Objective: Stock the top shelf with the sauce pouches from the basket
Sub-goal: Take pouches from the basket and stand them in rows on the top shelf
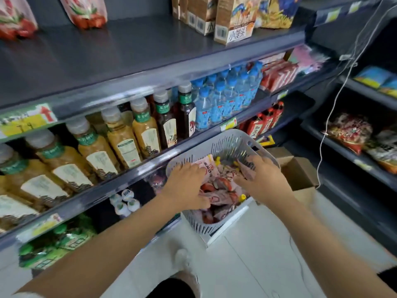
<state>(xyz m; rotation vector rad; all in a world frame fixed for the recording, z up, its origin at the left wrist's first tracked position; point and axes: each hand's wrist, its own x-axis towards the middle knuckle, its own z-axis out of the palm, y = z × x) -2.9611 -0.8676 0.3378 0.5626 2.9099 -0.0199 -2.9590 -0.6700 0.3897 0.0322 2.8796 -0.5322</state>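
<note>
A grey perforated basket point(227, 143) stands low in front of the shelving, filled with several pink-and-red sauce pouches point(219, 186) with yellow caps. Both hands are down inside it. My left hand point(187, 186) lies on the pouches at the basket's left side, fingers curled over one. My right hand point(262, 177) grips a pouch at the right side. The dark top shelf point(111, 50) is mostly bare in its middle, with two red-and-pink pouches point(86, 11) standing at its far left.
Brown drink cartons point(234, 20) stand at the top shelf's right. Below it are rows of tea bottles point(120, 138) and blue water bottles point(225, 97). An open cardboard box point(298, 171) sits right of the basket. A white cable point(335, 104) hangs by the right-hand shelving.
</note>
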